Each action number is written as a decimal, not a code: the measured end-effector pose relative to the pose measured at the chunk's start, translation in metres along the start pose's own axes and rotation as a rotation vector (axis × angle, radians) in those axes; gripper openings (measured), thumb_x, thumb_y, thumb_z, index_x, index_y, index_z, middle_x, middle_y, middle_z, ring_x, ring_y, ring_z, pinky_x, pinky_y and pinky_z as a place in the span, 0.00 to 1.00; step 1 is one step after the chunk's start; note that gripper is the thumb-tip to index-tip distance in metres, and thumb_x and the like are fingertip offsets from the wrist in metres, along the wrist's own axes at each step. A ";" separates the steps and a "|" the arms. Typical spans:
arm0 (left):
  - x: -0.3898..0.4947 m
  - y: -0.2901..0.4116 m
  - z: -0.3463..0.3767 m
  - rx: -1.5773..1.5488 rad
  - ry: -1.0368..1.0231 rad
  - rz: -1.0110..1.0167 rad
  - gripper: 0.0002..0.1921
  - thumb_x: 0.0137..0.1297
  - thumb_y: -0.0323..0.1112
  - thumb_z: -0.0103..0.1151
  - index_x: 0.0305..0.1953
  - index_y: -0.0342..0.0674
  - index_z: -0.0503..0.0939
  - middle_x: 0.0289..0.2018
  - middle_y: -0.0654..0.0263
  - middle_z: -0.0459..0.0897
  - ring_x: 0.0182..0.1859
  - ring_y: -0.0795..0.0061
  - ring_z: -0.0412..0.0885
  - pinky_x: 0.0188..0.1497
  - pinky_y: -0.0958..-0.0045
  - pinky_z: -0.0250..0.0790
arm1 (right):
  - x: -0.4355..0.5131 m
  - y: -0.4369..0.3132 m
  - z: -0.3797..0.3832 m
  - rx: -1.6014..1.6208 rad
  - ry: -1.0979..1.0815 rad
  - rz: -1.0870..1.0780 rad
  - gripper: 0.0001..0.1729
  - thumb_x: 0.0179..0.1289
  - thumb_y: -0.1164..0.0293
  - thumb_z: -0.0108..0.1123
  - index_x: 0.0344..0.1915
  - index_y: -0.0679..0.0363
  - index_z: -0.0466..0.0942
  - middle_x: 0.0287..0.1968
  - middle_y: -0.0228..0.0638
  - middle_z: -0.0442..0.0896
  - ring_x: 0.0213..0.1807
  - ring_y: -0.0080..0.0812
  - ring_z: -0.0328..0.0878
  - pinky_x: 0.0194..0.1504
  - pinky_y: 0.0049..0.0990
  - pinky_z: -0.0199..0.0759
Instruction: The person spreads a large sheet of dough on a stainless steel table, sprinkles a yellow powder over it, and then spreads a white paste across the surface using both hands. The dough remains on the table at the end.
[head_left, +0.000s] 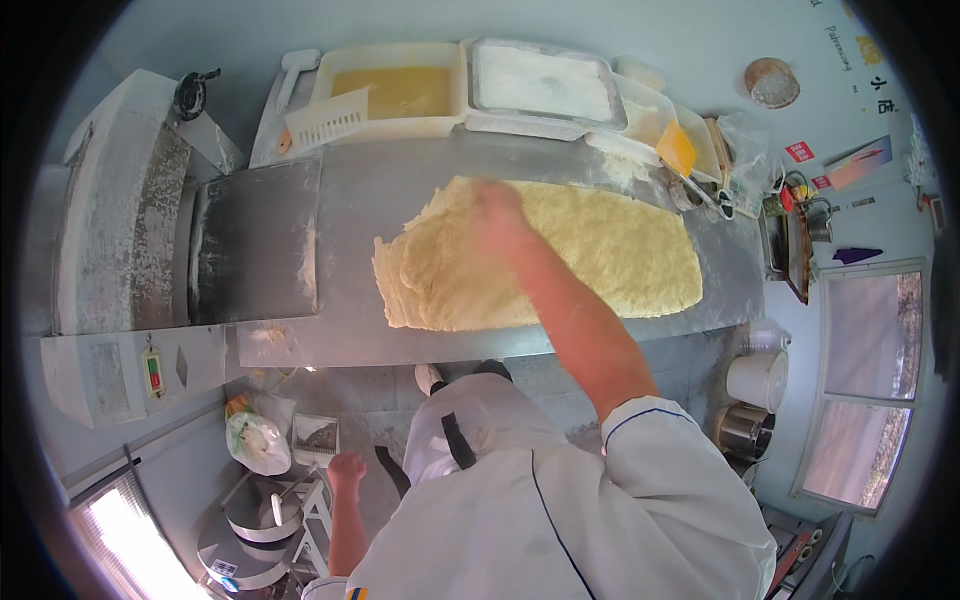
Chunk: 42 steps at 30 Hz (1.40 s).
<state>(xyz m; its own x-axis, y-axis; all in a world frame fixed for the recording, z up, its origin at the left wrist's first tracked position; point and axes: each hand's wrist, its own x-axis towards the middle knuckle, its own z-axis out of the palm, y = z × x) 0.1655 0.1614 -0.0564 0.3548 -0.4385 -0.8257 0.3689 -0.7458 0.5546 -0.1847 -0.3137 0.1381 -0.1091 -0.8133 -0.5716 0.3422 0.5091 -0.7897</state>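
A wide, flattened sheet of pale yellow dough (622, 247) lies on the metal worktable (352, 300), its left part lumpier and ragged at the edge. My right hand (499, 214) is over the left middle of the dough, blurred; its fingers and whether it touches the dough cannot be told. Down at my left side, away from the table, my left hand (347, 469) hangs with its fingers curled in and nothing visible in it.
A dough sheeter (127, 217) with a dark metal plate (259, 244) stands at the left. Along the back are a tub of yellow liquid (397, 90), a tray of white powder (547, 82), a white slotted scraper (330, 120) and a yellow scraper (676, 148). Scissors (724, 202) lie at the right.
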 end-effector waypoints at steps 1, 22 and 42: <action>-0.002 0.001 0.000 -0.030 0.006 0.004 0.10 0.63 0.32 0.54 0.41 0.32 0.76 0.32 0.59 0.80 0.28 0.70 0.78 0.28 0.73 0.74 | 0.011 -0.016 -0.012 -0.027 0.023 0.006 0.03 0.61 0.71 0.53 0.30 0.56 0.71 0.21 0.29 0.68 0.17 0.23 0.61 0.15 0.24 0.50; -0.021 0.020 0.059 0.074 0.006 0.016 0.08 0.64 0.32 0.51 0.40 0.34 0.76 0.29 0.62 0.79 0.26 0.74 0.77 0.27 0.75 0.73 | 0.058 -0.101 -0.124 0.171 0.034 -0.061 0.04 0.65 0.74 0.48 0.35 0.59 0.72 0.24 0.26 0.70 0.18 0.18 0.60 0.15 0.18 0.46; 0.006 -0.001 0.026 0.120 -0.048 -0.041 0.07 0.64 0.30 0.50 0.41 0.35 0.76 0.32 0.59 0.80 0.28 0.71 0.79 0.28 0.74 0.74 | -0.032 -0.047 -0.185 0.296 0.103 -0.089 0.05 0.67 0.74 0.46 0.38 0.60 0.71 0.23 0.27 0.67 0.18 0.19 0.61 0.15 0.19 0.48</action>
<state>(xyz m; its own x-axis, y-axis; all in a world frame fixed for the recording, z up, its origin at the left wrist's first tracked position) 0.1452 0.1466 -0.0644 0.2989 -0.4282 -0.8528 0.2756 -0.8168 0.5068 -0.3699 -0.2590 0.1524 -0.2397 -0.8102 -0.5349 0.5817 0.3212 -0.7473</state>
